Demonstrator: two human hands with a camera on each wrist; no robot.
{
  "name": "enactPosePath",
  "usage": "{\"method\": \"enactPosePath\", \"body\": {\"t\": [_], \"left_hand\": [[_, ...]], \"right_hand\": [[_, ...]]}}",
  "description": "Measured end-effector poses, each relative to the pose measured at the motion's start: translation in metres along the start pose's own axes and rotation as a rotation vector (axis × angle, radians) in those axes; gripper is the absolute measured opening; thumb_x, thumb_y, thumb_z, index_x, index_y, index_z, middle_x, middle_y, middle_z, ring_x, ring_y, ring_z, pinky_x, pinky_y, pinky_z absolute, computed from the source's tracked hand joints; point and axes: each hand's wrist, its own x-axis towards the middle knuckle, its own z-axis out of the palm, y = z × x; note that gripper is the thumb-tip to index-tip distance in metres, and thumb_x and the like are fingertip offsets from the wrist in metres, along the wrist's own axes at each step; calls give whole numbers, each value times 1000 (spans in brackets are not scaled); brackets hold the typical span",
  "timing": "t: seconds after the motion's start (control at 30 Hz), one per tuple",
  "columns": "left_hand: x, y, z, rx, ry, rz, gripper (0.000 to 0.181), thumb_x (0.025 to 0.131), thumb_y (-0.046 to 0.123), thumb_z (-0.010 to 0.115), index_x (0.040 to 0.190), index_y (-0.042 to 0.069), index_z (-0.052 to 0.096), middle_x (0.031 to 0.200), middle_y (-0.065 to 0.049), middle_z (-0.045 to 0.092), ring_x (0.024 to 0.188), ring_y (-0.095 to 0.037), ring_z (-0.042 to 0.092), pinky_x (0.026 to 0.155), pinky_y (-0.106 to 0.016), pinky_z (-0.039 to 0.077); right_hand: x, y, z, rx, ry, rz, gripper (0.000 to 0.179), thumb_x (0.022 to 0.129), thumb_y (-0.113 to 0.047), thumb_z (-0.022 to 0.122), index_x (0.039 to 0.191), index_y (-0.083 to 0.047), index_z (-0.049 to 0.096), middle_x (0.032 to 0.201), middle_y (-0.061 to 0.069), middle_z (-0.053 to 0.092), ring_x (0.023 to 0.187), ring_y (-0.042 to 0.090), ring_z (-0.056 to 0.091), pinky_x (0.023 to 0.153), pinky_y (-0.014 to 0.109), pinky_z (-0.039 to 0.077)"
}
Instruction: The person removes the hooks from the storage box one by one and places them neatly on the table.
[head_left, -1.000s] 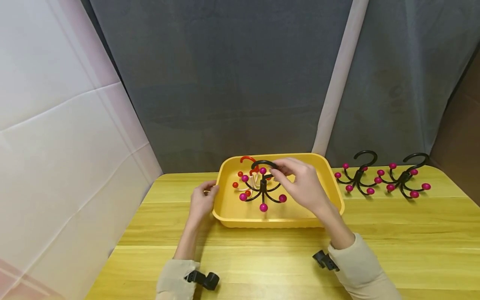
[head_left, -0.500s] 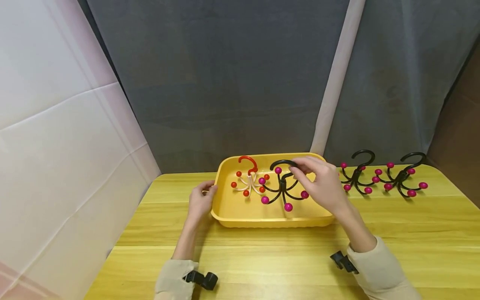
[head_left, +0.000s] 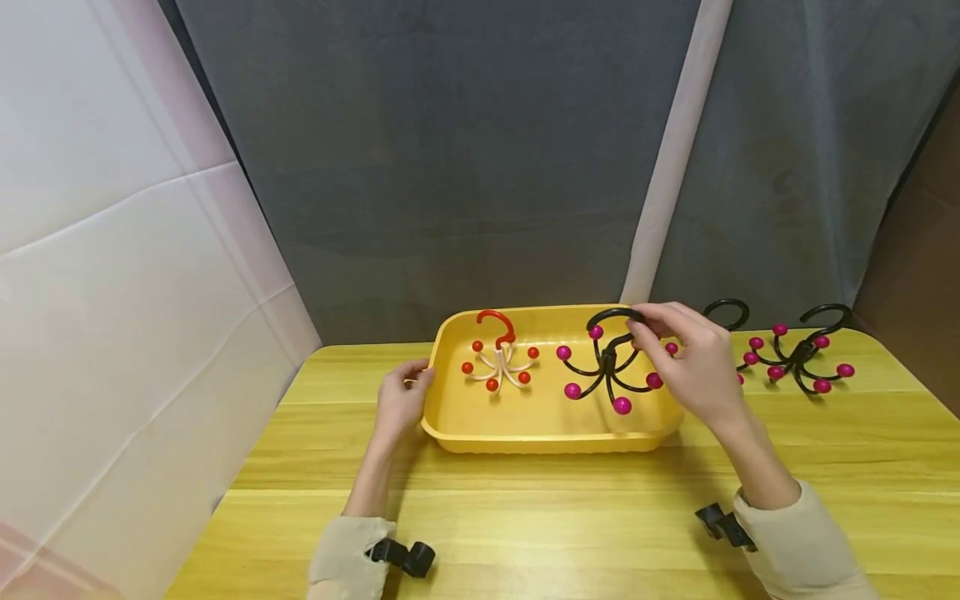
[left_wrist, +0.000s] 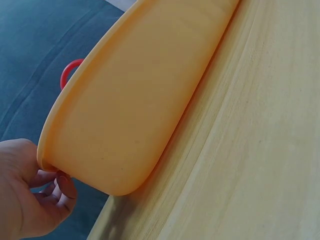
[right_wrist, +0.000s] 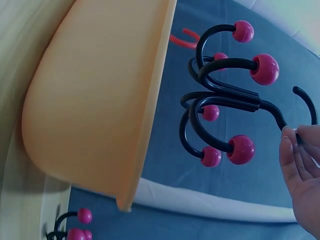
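My right hand (head_left: 693, 358) pinches the hook of a black multi-arm hanger (head_left: 608, 360) tipped with pink balls. It hangs over the right part of a yellow plastic tub (head_left: 525, 425); in the right wrist view the hanger (right_wrist: 232, 97) is above the tub's rim (right_wrist: 145, 130). A hanger with a red hook (head_left: 504, 337), cream arms and red balls stands inside the tub on the left. At the tub's left end, my left hand (head_left: 401, 400) grips the rim between thumb and fingers, as the left wrist view shows of the hand (left_wrist: 35, 190).
Two more black hangers with pink balls stand on the wooden table (head_left: 525, 525) right of the tub. The far-right hanger (head_left: 802, 354) is in full view; the nearer hanger (head_left: 727, 308) is partly behind my right hand. A grey curtain (head_left: 450, 167) backs the table.
My right hand has carried the black hanger rightward over the tub, uncovering the red-and-cream hanger and partly covering a black one on the table. My left hand has stayed at the rim.
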Motion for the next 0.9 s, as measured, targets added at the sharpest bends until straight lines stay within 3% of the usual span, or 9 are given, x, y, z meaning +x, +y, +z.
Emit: {"method": "enactPosePath", "body": {"t": [0.13, 0.4, 0.63, 0.9], "left_hand": [[0, 0, 1, 3, 4, 5, 29, 100, 11, 62, 123, -6, 67, 106, -21, 64, 92, -28, 60, 68, -19, 47], [0, 1, 1, -4, 14, 17, 28, 100, 10, 63, 122, -7, 68, 103, -21, 65, 91, -27, 59, 68, -19, 47], [-1, 1, 1, -7, 17, 16, 28, 99, 10, 62, 121, -7, 68, 103, -21, 65, 90, -26, 59, 68, -20, 48], [1, -1, 1, 10, 12, 26, 29, 100, 10, 63, 122, -7, 68, 105, -22, 65, 90, -27, 60, 68, -20, 48]], "right_hand": [[0, 4, -7, -12, 31, -18, 29, 78, 12, 80, 105, 4, 74, 89, 9, 73, 74, 11, 66, 75, 8, 47], [-4, 15, -21, -57, 99, -6, 30, 77, 14, 80, 105, 3, 76, 89, 11, 73, 83, -14, 56, 75, 5, 44], [-10, 25, -39, -89, 90, 8, 28, 79, 13, 77, 105, 4, 75, 88, 15, 72, 84, -18, 53, 76, 5, 43], [-18, 41, -58, -124, 140, 10, 29, 77, 16, 76, 104, 6, 75, 88, 19, 71, 86, -20, 53, 79, 6, 41]]}}
